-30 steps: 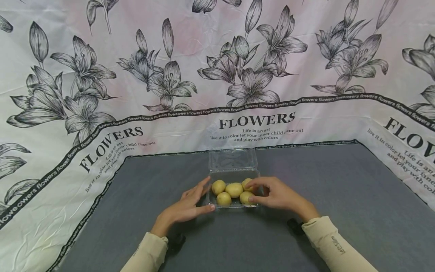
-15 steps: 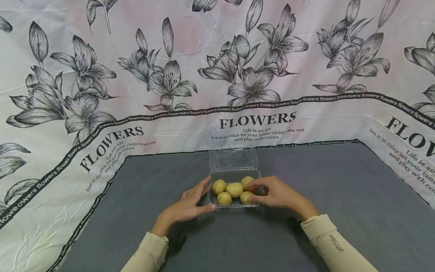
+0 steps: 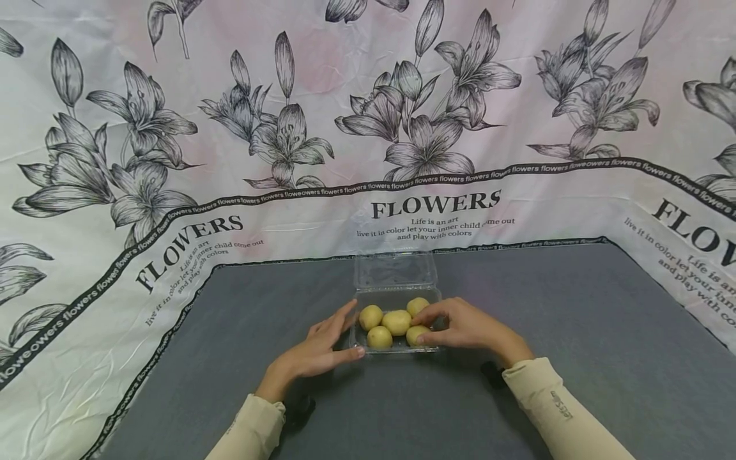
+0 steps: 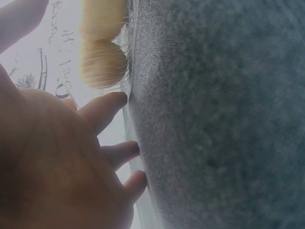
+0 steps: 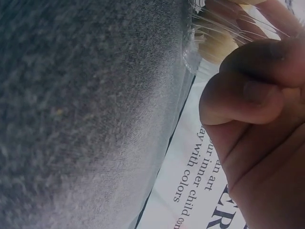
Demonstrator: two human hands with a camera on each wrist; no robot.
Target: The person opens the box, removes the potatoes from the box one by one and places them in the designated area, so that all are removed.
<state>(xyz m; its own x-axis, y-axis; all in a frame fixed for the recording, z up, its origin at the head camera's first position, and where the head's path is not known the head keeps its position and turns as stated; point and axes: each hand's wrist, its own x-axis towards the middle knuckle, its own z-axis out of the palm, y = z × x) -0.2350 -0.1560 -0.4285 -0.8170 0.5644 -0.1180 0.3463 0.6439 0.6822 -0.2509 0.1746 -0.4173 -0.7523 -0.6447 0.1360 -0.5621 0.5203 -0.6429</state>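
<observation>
In the head view a clear plastic box (image 3: 398, 349) stands on the table with its lid (image 3: 395, 271) folded back. Several yellow potatoes lie inside, among them a middle potato (image 3: 397, 322), a front left potato (image 3: 379, 337) and a back right potato (image 3: 417, 306). My left hand (image 3: 313, 350) rests along the box's left side, fingers extended, thumb at the front left corner. Reaching over the right wall, my right hand (image 3: 468, 329) holds the front right potato (image 3: 416, 335) between thumb and index finger. Its other fingers (image 5: 243, 100) are curled in the right wrist view.
A grey cloth (image 3: 259, 300) covers the table. White fabric (image 3: 310, 230) printed with flowers and lettering hangs behind and at both sides. The raised lid stands close to the back edge.
My right hand has shifted slightly left, its index finger moving inward off the back right potato, which shows more. My left hand and the box look unchanged.
</observation>
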